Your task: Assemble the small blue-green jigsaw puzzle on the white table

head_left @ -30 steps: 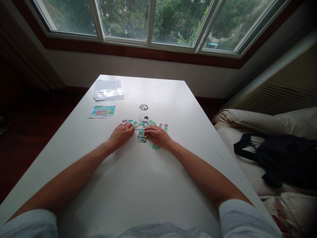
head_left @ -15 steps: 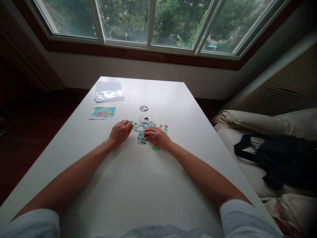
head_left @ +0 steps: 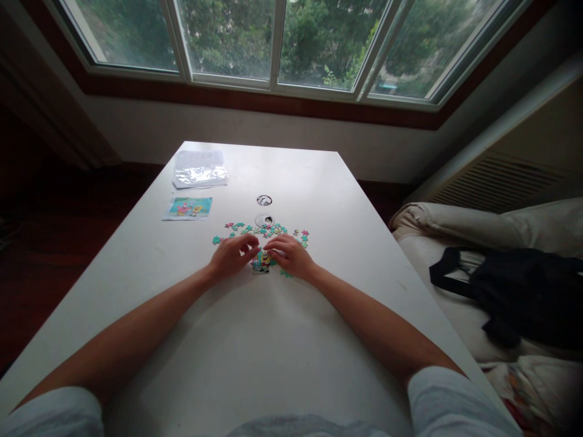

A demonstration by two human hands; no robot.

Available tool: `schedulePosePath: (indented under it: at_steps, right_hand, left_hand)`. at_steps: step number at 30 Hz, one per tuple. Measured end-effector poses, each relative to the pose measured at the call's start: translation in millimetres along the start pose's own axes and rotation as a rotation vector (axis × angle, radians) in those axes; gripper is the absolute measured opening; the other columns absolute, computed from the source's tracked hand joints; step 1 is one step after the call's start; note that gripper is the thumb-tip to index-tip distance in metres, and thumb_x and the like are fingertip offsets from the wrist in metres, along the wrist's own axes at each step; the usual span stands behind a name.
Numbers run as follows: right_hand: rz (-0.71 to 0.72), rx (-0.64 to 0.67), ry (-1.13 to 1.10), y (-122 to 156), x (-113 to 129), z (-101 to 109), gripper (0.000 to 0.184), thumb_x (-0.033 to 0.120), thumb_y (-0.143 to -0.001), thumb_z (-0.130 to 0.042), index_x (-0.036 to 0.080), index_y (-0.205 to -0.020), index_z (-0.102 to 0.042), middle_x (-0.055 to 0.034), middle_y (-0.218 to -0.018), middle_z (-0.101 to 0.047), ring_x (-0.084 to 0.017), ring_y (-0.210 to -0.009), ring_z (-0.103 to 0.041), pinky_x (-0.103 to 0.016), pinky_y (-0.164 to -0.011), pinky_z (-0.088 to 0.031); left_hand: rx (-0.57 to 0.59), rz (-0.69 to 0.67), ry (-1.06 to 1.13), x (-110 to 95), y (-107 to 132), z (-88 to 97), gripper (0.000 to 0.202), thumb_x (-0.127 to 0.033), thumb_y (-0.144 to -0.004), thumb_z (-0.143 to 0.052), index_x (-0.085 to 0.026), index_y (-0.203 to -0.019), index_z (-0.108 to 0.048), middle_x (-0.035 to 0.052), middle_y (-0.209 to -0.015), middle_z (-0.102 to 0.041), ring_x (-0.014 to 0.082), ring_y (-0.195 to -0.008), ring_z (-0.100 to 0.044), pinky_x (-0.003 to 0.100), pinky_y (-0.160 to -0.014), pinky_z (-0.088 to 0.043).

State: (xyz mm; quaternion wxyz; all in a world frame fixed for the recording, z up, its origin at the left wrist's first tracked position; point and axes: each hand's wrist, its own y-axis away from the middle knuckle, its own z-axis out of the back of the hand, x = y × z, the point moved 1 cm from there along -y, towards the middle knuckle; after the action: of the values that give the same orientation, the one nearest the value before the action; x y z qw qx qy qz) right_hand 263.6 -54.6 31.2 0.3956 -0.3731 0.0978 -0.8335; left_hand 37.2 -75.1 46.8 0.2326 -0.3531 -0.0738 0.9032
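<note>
A partly joined jigsaw puzzle [head_left: 261,263] with a yellow cartoon figure lies flat on the white table, between my hands. My left hand [head_left: 233,255] is at its upper left, thumb and forefinger bent toward each other; anything between the tips is too small to make out. On the puzzle's right edge, my right hand [head_left: 292,256] holds it with fingers together, hiding part of it. Loose green and pink jigsaw pieces [head_left: 276,229] are scattered just beyond both hands. A few more green pieces [head_left: 286,273] lie under the right hand's near side.
Two round discs [head_left: 264,200] sit beyond the pieces. On the table's left lie a picture card [head_left: 189,208] and a clear plastic bag [head_left: 200,169] with paper. Right of the table [head_left: 255,352] is a pale sofa [head_left: 419,243] with a dark bag [head_left: 523,297] on it.
My left hand has moved right, from the loose pieces to the puzzle's upper left, uncovering pieces it had hidden. The puzzle has shifted slightly toward me; my right hand has stayed beside it.
</note>
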Motion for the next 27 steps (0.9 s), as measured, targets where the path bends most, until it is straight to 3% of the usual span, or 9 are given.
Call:
schedulePosePath:
  at_steps: [5,11,21,23,27]
  right_hand:
    - [-0.1,-0.049,-0.12,-2,5,3,0.02,0.036,-0.098,-0.059,0.024,-0.102,-0.074,-0.0052,-0.1,-0.074,-0.02,-0.095,-0.066,-0.037,-0.092,-0.05]
    - [-0.163,-0.067,-0.233,-3,5,1,0.024,0.044,-0.094,-0.063,0.022,-0.093,-0.073,-0.0036,-0.09,-0.073,-0.017,-0.087,-0.065,-0.03,-0.074,-0.05]
    - [-0.212,-0.084,-0.276,-5,3,-3,0.023,0.043,-0.091,-0.066,0.021,-0.086,-0.071,-0.0015,-0.083,-0.071,-0.014,-0.079,-0.061,-0.027,-0.068,-0.046]
    - [-0.245,-0.113,-0.254,-5,-2,-1,0.022,0.042,-0.091,-0.066,0.021,-0.086,-0.07,-0.0013,-0.082,-0.071,-0.014,-0.077,-0.061,-0.027,-0.068,-0.046]
    - [-0.308,-0.153,-0.235,-4,-13,7,0.022,0.042,-0.09,-0.066,0.02,-0.086,-0.07,-0.0011,-0.082,-0.071,-0.014,-0.073,-0.061,-0.027,-0.067,-0.046]
  left_hand:
    - [-0.013,0.01,0.062,-1,0,-3.8,0.012,-0.033,-0.093,-0.056,-0.022,-0.099,-0.058,-0.0019,-0.081,-0.068,0.0114,-0.067,-0.06,0.023,-0.066,-0.045]
    - [0.034,0.045,0.049,1,2,-8.2,0.015,-0.038,-0.092,-0.056,-0.023,-0.095,-0.052,-0.0051,-0.072,-0.061,0.0111,-0.061,-0.053,0.024,-0.062,-0.041]
    - [0.034,0.048,-0.041,0,2,-7.5,0.017,-0.04,-0.091,-0.059,-0.023,-0.091,-0.055,-0.0032,-0.075,-0.063,0.0129,-0.064,-0.056,0.025,-0.063,-0.041]
    - [0.046,0.001,-0.11,-2,2,-4.7,0.016,-0.038,-0.094,-0.056,-0.023,-0.09,-0.058,-0.0012,-0.076,-0.065,0.014,-0.067,-0.058,0.026,-0.064,-0.042]
    - [0.165,-0.252,-0.278,-9,4,-1.7,0.022,-0.032,-0.099,-0.048,-0.022,-0.091,-0.066,0.0061,-0.09,-0.069,0.019,-0.086,-0.063,0.032,-0.079,-0.046]
